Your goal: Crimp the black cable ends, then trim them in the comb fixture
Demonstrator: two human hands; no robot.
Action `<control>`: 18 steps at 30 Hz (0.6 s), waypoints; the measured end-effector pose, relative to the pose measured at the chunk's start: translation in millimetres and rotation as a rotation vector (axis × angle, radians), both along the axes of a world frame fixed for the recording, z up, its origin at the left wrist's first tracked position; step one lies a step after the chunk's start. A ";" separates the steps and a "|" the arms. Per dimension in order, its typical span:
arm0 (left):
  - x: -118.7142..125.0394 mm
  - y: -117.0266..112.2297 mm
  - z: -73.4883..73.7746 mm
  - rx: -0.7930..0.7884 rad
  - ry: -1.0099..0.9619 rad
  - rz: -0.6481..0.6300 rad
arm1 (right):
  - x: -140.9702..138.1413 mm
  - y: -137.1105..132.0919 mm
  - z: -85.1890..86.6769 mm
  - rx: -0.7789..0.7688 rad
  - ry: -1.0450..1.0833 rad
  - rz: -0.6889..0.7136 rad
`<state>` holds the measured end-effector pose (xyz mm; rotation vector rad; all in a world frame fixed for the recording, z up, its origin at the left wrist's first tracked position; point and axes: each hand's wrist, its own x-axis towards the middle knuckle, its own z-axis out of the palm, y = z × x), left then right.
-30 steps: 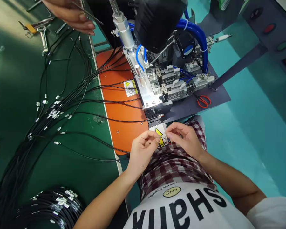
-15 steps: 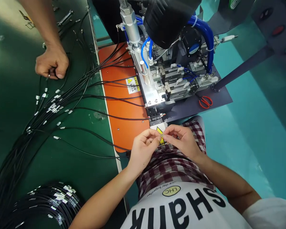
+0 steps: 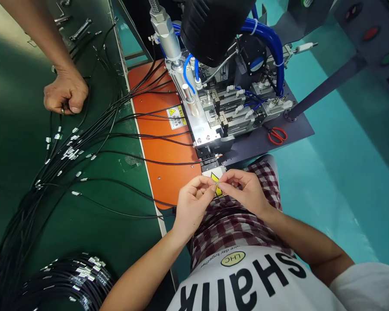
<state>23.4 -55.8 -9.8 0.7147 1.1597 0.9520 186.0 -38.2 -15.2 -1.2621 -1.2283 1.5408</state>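
Hardly anything has moved since half a second ago: our two hands stay pinched together in the same spot, and the other person's fist stays on the cables. Far left, that other person's hand (image 3: 65, 93) is closed tight on some black cables (image 3: 84, 142) lying on the green mat (image 3: 19, 151). The cables have little silver ends, and they spread across the mat to the orange pad (image 3: 155, 142). Down in the corner, more cables sit in a coil (image 3: 68, 276).

Next comes our left hand (image 3: 191, 207), with thumb and finger squeezed on a tiny piece (image 3: 218, 184) (too small for us to tell what it is). The tiny piece sits between our two hands, just in front of the yellow warning label (image 3: 214, 178) at the front of the machine (image 3: 214, 116). Our right hand (image 3: 246, 190) pinches the same piece from the other side, its fingertips close against those of the left. Both hands hover above our checked cloth (image 3: 233, 224). Further right, red scissors (image 3: 277, 135) lie on the grey plate (image 3: 298, 129) beside the machine.
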 end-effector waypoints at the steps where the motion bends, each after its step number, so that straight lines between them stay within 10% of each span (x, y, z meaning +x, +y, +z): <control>1: 0.0 -0.1 -0.4 0.001 0.005 0.001 | 0.5 0.2 -0.1 0.011 -0.018 -0.001; 18: 0.4 -0.4 -3.6 -0.005 0.049 -0.008 | 1.5 1.6 -3.1 0.104 -0.060 0.011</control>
